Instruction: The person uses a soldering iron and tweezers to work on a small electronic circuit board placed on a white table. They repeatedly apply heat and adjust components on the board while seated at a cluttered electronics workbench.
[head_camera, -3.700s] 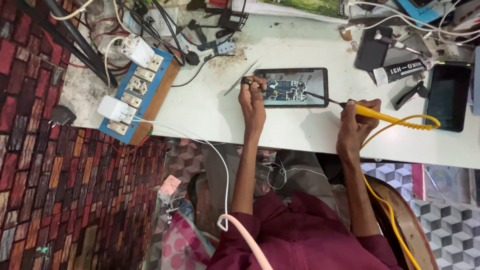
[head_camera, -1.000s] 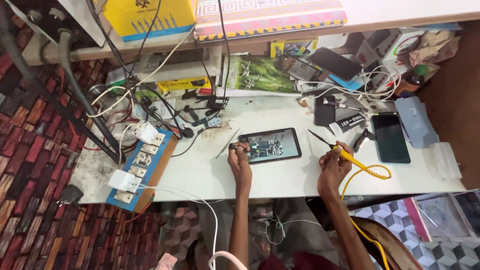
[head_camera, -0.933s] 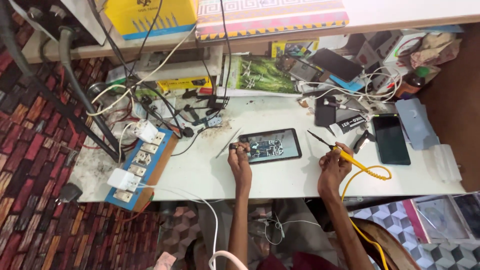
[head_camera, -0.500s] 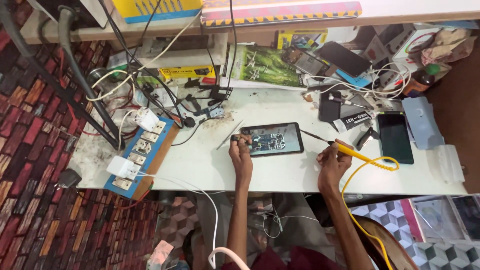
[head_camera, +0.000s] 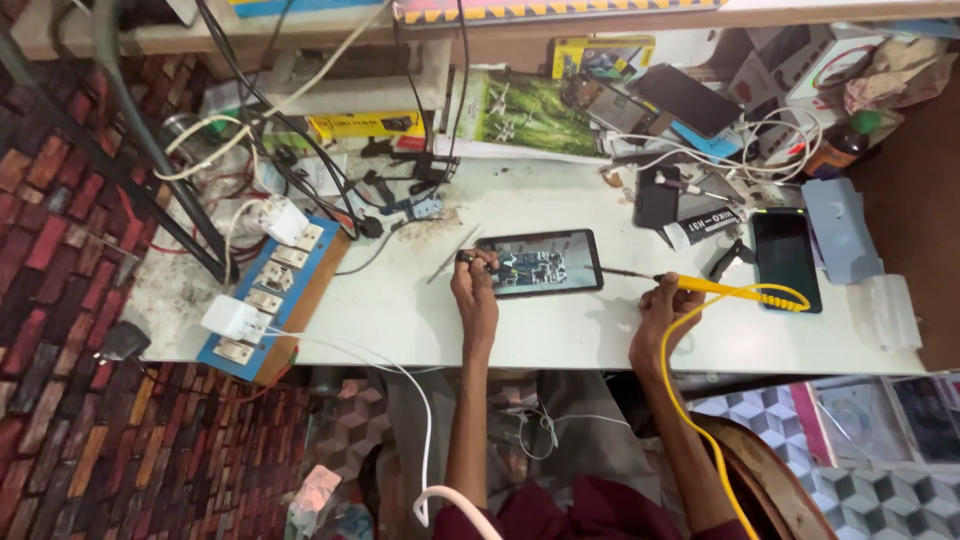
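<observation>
Left edge of the white table (head_camera: 560, 345) carries a blue power strip (head_camera: 268, 298) with white adapters plugged in, cables tangled behind it toward the back left corner; a white lead runs off the front edge, so a snag by a knee or arm could likely drag plugs loose. Left hand (head_camera: 474, 292) sits at the left end of the opened phone (head_camera: 541, 264), grip closed down on a small dark tool or part at the board, too small to tell which; if that pinch slips the phone could skid, since nothing else pins it. Thin tweezers (head_camera: 452, 254) lie just left of the phone. Phone lies mid-table, innards up. Right hand (head_camera: 655, 312) has its grip wrapped shut on the yellow-handled soldering iron (head_camera: 700, 287), thin tip reaching toward the phone's right end; risk is the tip touching the wrong spot or the coiled yellow cord (head_camera: 690, 400) tugging the hand off line. Right side: a dark phone (head_camera: 787, 259) lies flat near the right edge, small parts and cables at the back right corner. Room: brick-pattern floor (head_camera: 70, 420) left, patterned tiles right, shelf with boxes along the back, cluttered repair bench.
</observation>
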